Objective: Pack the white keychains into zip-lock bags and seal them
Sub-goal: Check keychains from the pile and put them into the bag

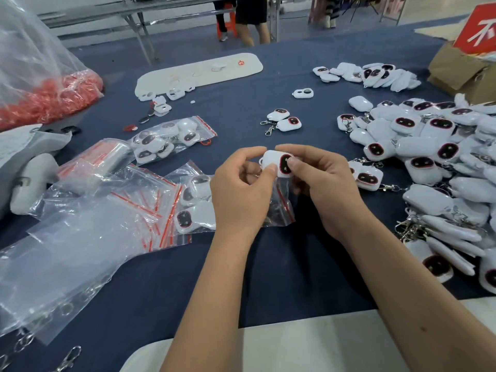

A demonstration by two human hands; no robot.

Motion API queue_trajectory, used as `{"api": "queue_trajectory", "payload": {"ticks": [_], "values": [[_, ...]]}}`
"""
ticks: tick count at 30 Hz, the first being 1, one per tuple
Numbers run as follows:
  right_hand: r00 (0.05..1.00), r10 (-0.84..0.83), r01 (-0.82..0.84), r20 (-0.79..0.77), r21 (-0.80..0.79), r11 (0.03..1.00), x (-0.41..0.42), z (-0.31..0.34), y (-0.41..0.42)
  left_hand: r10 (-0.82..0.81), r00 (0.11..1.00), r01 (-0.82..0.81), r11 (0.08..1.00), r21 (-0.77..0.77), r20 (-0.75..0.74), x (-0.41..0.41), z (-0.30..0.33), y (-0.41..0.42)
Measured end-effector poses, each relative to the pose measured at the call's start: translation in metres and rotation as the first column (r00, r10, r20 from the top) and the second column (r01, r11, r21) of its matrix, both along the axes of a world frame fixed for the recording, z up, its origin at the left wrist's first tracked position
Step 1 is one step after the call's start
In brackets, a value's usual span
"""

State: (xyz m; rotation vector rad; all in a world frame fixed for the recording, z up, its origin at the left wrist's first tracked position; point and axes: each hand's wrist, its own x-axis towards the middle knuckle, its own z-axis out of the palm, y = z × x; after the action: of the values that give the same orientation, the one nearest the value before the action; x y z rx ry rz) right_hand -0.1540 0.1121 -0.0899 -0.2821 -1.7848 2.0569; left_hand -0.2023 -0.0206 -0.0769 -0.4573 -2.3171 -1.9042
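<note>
Holding one keychain [277, 163] between them, both hands met over the middle of the surface [268, 264]. Left hand [240, 196] pinched its white end, thumb on top; right hand [320, 189] had fingers [292, 162] curled on the dark face. Long axis ran roughly left to right, tilted.

Bag [280, 208] hung just below the keychain, behind the hands, red zip strip showing. Which hand held the bag: could not tell. Mouth looked to lie under the keychain, so the move ahead was likely downward. Both hands equally near.

Left of the hands: filled bags [196, 205], empty bags [139, 218], touching. Right: loose pile [434, 157], close by the right wrist. Open cloth only straight ahead, as far as a loose pair [284, 120]. Farther back: a second filled bag [171, 139], white tray [198, 72].
</note>
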Motion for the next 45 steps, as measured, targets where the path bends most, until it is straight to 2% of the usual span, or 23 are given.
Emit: {"api": "queue_trajectory", "payload": {"ticks": [6, 9, 15, 19, 26, 45], "values": [[0.976, -0.214, 0.212, -0.048, -0.037, 0.977, -0.002, 0.0004, -0.0003, -0.074, 0.997, 0.072, 0.994, -0.086, -0.025, 0.0004, 0.0007, -0.0026], [0.988, -0.153, 0.151, -0.038, -0.039, 0.988, 0.0002, 0.0026, -0.0031, -0.095, 0.995, 0.094, 0.991, -0.096, 0.0, 0.0023, 0.0016, -0.0004], [0.995, -0.097, 0.098, -0.031, 0.011, 0.995, 0.001, 0.0033, -0.0046, -0.174, 0.971, 0.169, 0.985, 0.045, 0.166, -0.0001, 0.0025, -0.0034], [0.997, -0.064, 0.065, -0.041, 0.043, 0.997, 0.0018, 0.0035, -0.0076, -0.185, 0.967, 0.172, 0.981, 0.086, 0.177, 0.0001, 0.0033, -0.003], [1.0, -0.006, 0.007, -0.025, 0.038, 0.999, 0.0012, 0.0024, -0.0073, -0.106, 0.99, 0.105, 0.994, 0.008, 0.095, 0.0002, 0.0005, 0.0002], [1.0, 0.006, -0.004, -0.01, 0.193, 0.981, 0.0004, 0.0017, -0.0022, -0.109, 0.994, 0.108, 0.994, -0.023, -0.031, 0.0008, -0.0018, 0.0004]]}}
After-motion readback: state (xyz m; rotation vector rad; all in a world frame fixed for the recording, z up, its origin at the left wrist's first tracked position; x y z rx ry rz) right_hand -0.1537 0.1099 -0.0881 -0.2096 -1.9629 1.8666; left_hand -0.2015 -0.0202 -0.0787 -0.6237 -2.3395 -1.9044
